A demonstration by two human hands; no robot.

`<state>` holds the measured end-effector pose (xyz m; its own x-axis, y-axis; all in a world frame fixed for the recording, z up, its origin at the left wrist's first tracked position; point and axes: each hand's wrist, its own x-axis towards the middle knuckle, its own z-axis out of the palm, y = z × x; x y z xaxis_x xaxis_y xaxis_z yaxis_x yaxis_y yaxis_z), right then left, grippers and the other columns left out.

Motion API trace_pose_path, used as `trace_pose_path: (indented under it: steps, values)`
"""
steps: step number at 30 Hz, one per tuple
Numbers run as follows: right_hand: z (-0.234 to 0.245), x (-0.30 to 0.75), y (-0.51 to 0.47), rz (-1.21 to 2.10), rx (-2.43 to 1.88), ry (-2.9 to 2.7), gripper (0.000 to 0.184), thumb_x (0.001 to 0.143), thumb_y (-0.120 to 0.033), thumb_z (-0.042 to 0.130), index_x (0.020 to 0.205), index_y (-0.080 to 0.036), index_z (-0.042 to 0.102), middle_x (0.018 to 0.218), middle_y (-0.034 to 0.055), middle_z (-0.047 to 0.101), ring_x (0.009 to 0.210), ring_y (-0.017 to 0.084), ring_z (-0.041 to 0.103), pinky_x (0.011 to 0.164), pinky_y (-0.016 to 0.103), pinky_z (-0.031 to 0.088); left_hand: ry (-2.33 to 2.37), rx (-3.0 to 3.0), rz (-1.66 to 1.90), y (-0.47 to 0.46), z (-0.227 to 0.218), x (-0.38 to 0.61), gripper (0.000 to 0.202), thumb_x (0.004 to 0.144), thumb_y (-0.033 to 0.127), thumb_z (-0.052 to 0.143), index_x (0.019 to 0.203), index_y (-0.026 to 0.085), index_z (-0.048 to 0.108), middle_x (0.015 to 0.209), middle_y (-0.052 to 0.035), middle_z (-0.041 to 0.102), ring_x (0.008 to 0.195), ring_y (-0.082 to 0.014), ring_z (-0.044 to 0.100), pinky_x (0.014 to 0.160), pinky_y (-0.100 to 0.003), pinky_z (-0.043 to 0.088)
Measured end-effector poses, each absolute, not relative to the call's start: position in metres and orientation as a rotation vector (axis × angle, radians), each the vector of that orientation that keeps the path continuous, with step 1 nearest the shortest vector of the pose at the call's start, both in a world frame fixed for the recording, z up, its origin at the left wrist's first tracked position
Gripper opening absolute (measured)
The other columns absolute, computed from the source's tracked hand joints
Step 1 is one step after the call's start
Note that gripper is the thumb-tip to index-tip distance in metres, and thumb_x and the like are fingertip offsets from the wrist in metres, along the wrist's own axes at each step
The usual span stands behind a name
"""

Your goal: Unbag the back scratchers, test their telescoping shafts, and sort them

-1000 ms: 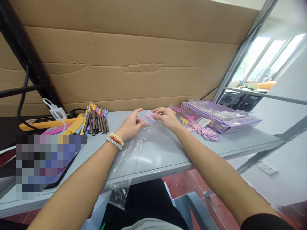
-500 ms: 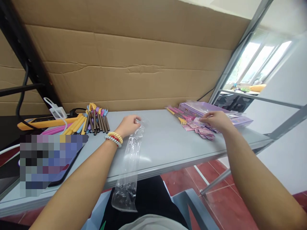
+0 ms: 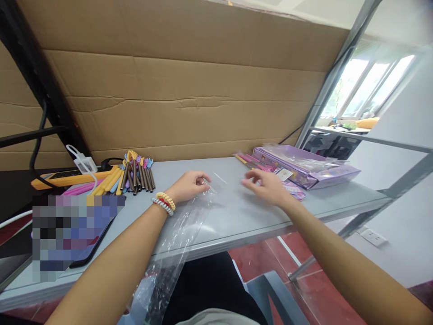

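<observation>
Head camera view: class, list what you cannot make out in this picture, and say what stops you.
All from the head view:
- Right hand: blurred by motion; whether it holds anything cannot be told.
- Bag, pinched by the left hand: its lower end is cut off by the bottom edge.
- Table, left side: a pixelated patch hides what lies there.
- Box: print too small to read.

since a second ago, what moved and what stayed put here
The right hand let go of the mouth of the clear bag, reached right to the pink cards by the purple box, and is swinging back left, too blurred to show anything held. The left hand kept its grip on the bag; pens and box stayed.
</observation>
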<state>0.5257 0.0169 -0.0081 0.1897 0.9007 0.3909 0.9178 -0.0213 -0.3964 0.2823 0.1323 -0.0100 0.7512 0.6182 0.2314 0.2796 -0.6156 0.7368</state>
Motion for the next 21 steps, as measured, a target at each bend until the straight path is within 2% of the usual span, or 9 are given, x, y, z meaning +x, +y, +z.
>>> trace_pose_path:
  steps: [2, 4, 7, 9, 11, 13, 16, 19, 21]
  values:
    - [-0.010, 0.493, 0.025, 0.298, -1.728, -1.745, 0.038, 0.080, -0.046, 0.054, 0.104, -0.018, 0.061, 0.105, 0.0096, 0.066, 0.088, 0.019, 0.062, 0.075, 0.029, 0.048, 0.618, 2.197, 0.588, 0.130, -0.009, 0.282, 0.031, 0.073, 0.034, 0.058, 0.098, 0.016, 0.062, 0.064, 0.0029, 0.054, 0.059, -0.0112, 0.051, 0.056, -0.024, 0.039]
    - [-0.012, 0.470, 0.033, 0.506, -1.602, -1.742, 0.032, 0.081, -0.044, 0.053, 0.095, -0.016, 0.062, 0.092, 0.0076, 0.069, 0.077, 0.017, 0.063, 0.070, 0.028, 0.048, 0.581, 2.148, 0.556, 0.128, -0.007, 0.280, 0.031, 0.073, 0.034, 0.061, 0.098, 0.015, 0.061, 0.061, 0.0037, 0.053, 0.057, -0.0104, 0.049, 0.054, -0.024, 0.038]
    - [-0.014, 0.458, 0.042, 0.646, -1.532, -1.736, 0.021, 0.081, -0.036, 0.052, 0.075, -0.017, 0.059, 0.066, 0.0025, 0.066, 0.058, 0.013, 0.057, 0.058, 0.025, 0.045, 0.530, 2.067, 0.516, 0.125, -0.006, 0.280, 0.028, 0.073, 0.037, 0.062, 0.091, 0.015, 0.062, 0.063, 0.0019, 0.057, 0.058, -0.0103, 0.051, 0.054, -0.023, 0.038]
    - [-0.015, 0.459, 0.044, 0.656, -1.534, -1.750, 0.020, 0.079, -0.034, 0.053, 0.069, -0.017, 0.057, 0.061, 0.0015, 0.063, 0.053, 0.012, 0.054, 0.055, 0.024, 0.042, 0.531, 2.041, 0.535, 0.124, -0.006, 0.282, 0.027, 0.075, 0.040, 0.060, 0.083, 0.014, 0.062, 0.064, 0.0000, 0.059, 0.059, -0.0111, 0.052, 0.055, -0.024, 0.039]
    - [-0.017, 0.461, 0.042, 0.602, -1.540, -1.723, 0.021, 0.079, -0.037, 0.054, 0.077, -0.016, 0.058, 0.067, 0.0031, 0.065, 0.055, 0.012, 0.055, 0.056, 0.025, 0.043, 0.596, 2.061, 0.629, 0.124, -0.007, 0.286, 0.026, 0.077, 0.040, 0.056, 0.077, 0.015, 0.062, 0.061, -0.0002, 0.059, 0.057, -0.0116, 0.052, 0.056, -0.025, 0.040]
    - [-0.018, 0.458, 0.034, 0.475, -1.552, -1.647, 0.035, 0.079, -0.042, 0.055, 0.101, -0.016, 0.057, 0.085, 0.0073, 0.068, 0.062, 0.014, 0.059, 0.061, 0.028, 0.046, 0.758, 2.068, 0.806, 0.125, -0.007, 0.289, 0.024, 0.078, 0.037, 0.053, 0.072, 0.016, 0.061, 0.058, 0.0002, 0.059, 0.055, -0.0124, 0.052, 0.057, -0.026, 0.041]
    - [-0.020, 0.444, 0.015, 0.309, -1.591, -1.667, 0.070, 0.076, -0.050, 0.058, 0.135, -0.019, 0.034, 0.116, 0.0148, 0.059, 0.078, 0.018, 0.062, 0.070, 0.032, 0.047, 1.135, 1.988, 1.118, 0.129, -0.004, 0.288, 0.019, 0.076, 0.030, 0.050, 0.063, 0.018, 0.056, 0.056, -0.0006, 0.061, 0.059, -0.0153, 0.056, 0.064, -0.029, 0.042]
    - [-0.023, 0.426, -0.004, 0.166, -1.667, -1.875, 0.085, 0.068, -0.049, 0.065, 0.140, -0.024, 0.029, 0.129, 0.0162, 0.050, 0.087, 0.023, 0.061, 0.071, 0.035, 0.046, 1.378, 1.885, 1.295, 0.132, 0.002, 0.284, 0.016, 0.074, 0.027, 0.048, 0.060, 0.020, 0.053, 0.057, -0.0018, 0.062, 0.068, -0.0186, 0.059, 0.070, -0.031, 0.043]
    - [-0.026, 0.418, -0.011, 0.057, -1.723, -1.965, 0.074, 0.070, -0.040, 0.063, 0.136, -0.025, 0.035, 0.127, 0.0148, 0.050, 0.081, 0.023, 0.061, 0.069, 0.034, 0.044, 1.414, 1.805, 1.356, 0.132, 0.006, 0.281, 0.016, 0.075, 0.029, 0.048, 0.062, 0.020, 0.053, 0.059, -0.0023, 0.062, 0.069, -0.0193, 0.060, 0.070, -0.031, 0.044]
